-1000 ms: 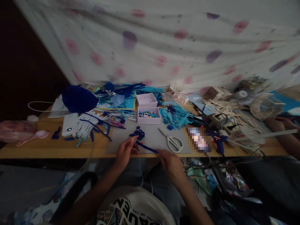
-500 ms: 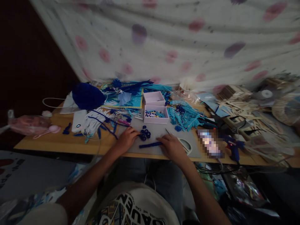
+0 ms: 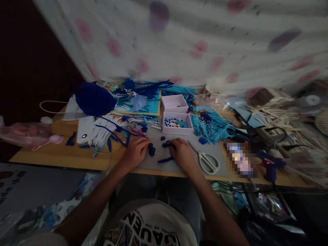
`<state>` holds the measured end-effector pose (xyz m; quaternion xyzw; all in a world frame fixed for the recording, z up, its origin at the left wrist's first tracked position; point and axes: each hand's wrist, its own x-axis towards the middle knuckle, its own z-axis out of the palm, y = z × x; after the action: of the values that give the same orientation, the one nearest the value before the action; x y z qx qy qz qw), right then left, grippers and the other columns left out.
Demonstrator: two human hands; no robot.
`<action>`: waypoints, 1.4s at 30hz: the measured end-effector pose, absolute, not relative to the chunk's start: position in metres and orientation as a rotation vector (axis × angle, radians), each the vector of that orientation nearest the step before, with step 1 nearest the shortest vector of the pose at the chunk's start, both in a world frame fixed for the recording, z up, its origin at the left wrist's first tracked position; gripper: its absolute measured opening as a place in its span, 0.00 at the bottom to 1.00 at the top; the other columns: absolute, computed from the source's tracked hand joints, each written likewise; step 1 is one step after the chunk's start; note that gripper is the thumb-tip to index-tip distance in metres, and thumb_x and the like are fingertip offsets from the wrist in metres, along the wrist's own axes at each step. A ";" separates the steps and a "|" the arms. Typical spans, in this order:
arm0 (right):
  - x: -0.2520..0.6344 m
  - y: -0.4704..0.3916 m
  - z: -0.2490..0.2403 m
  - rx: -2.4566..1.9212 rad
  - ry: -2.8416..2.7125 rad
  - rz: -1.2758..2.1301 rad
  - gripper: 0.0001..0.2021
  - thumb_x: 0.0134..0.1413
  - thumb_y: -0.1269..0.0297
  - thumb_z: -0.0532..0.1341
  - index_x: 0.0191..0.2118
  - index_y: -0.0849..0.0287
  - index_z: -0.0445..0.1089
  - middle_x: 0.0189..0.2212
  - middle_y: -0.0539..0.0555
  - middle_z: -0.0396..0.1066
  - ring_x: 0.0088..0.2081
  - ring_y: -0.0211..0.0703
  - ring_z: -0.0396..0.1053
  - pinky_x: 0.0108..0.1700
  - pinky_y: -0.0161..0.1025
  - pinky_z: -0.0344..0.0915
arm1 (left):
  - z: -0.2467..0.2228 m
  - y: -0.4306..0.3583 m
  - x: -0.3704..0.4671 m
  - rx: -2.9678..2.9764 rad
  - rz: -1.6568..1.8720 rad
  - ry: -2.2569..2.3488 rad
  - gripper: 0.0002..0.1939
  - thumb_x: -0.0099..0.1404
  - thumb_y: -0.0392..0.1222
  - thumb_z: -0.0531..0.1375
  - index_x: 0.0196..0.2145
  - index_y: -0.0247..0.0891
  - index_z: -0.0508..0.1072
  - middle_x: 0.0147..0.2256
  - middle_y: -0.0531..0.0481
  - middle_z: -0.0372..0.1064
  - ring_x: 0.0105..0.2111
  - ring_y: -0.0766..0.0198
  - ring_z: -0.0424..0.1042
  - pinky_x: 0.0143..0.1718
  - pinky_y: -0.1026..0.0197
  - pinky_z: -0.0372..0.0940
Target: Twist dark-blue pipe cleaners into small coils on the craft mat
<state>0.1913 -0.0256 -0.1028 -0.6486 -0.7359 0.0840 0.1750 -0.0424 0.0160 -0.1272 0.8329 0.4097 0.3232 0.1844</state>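
Small rolled blue pipe-cleaner coils lie on a grey mat in two loose groups. At the left group, my left hand has its fingers bent together, fingertips against the coils; what is between them is hidden. My right hand reaches in from the other side, its curled fingers at a blue coil of the right group. A short straight blue pipe cleaner lies below, one end beside the right hand. White-handled scissors rest to the right of that hand, blades pointing away from me.
Behind the hands stand a pink box of beads and its lid. Turquoise pieces are heaped beside it. A phone and blue glue gun lie right; a fluffy blue item sits left.
The single cluster of coils is now split into two groups. My right hand has moved from the straight pipe cleaner up to the coils. The scissors are more exposed, and the view has shifted.
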 end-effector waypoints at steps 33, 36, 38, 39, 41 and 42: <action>0.260 -0.098 -0.102 -2.064 -1.687 -0.106 0.15 0.61 0.66 0.57 0.50 0.63 0.75 0.45 0.65 0.73 0.47 0.57 0.69 0.52 0.52 0.66 | -0.106 0.072 0.017 2.318 0.510 0.834 0.10 0.58 0.26 0.61 0.35 0.36 0.77 0.39 0.44 0.71 0.42 0.55 0.72 0.48 0.56 0.64; 0.281 -0.115 -0.107 -2.166 -1.788 -0.106 0.15 0.60 0.68 0.57 0.50 0.62 0.74 0.42 0.63 0.74 0.44 0.55 0.70 0.50 0.49 0.66 | -0.100 0.077 0.018 2.245 0.513 0.824 0.10 0.53 0.25 0.64 0.30 0.38 0.75 0.34 0.47 0.72 0.38 0.57 0.72 0.45 0.58 0.64; 0.287 -0.118 -0.110 -2.190 -1.866 -0.067 0.15 0.59 0.70 0.57 0.51 0.61 0.73 0.42 0.63 0.74 0.44 0.54 0.70 0.50 0.47 0.65 | -0.099 0.080 0.019 2.199 0.521 0.837 0.11 0.50 0.24 0.64 0.27 0.38 0.74 0.29 0.51 0.71 0.33 0.59 0.71 0.41 0.60 0.64; 0.289 -0.118 -0.111 -2.201 -1.897 -0.048 0.16 0.59 0.72 0.57 0.51 0.61 0.73 0.42 0.62 0.74 0.44 0.53 0.70 0.50 0.46 0.65 | -0.100 0.081 0.019 2.168 0.530 0.850 0.11 0.49 0.23 0.64 0.25 0.38 0.73 0.26 0.52 0.71 0.31 0.60 0.71 0.39 0.60 0.64; 0.290 -0.113 -0.109 -2.233 -1.940 -0.004 0.19 0.58 0.74 0.56 0.54 0.61 0.72 0.43 0.63 0.74 0.44 0.53 0.71 0.48 0.44 0.65 | -0.100 0.079 0.020 2.099 0.564 0.885 0.10 0.49 0.24 0.64 0.23 0.38 0.73 0.24 0.52 0.70 0.28 0.61 0.71 0.37 0.61 0.64; 0.291 -0.109 -0.107 -2.256 -1.951 0.025 0.20 0.57 0.75 0.57 0.55 0.62 0.71 0.43 0.63 0.74 0.43 0.53 0.71 0.47 0.44 0.65 | -0.099 0.077 0.020 2.077 0.582 0.903 0.09 0.50 0.25 0.64 0.24 0.38 0.72 0.24 0.52 0.71 0.28 0.61 0.71 0.35 0.61 0.65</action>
<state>0.2909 -0.1095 -0.1070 -0.7541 -0.6519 0.0083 0.0793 0.0200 0.0765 -0.0988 0.8176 0.3554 0.2289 0.3909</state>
